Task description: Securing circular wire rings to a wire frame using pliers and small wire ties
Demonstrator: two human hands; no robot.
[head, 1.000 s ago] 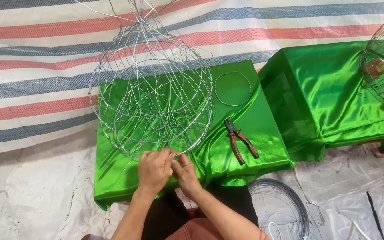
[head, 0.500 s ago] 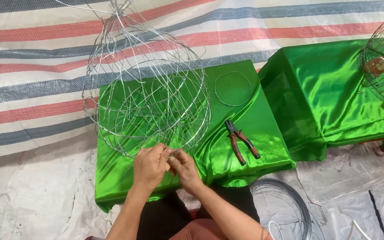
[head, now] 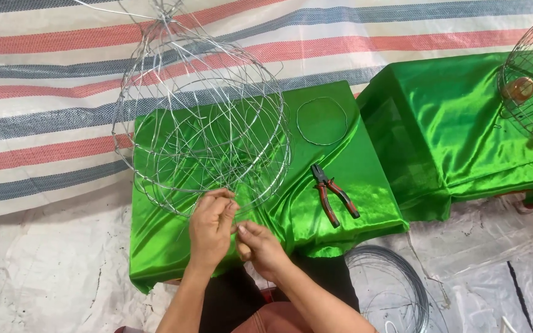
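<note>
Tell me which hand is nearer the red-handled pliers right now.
The right hand. It works at the wire frame's lower edge, left of the pliers lying on the green cloth, not touching them. The left hand is farther left, also pinching the frame's wire.

Makeshift craft workshop, pliers (head: pixel 335 194), wire coil (head: pixel 390 280)
</note>
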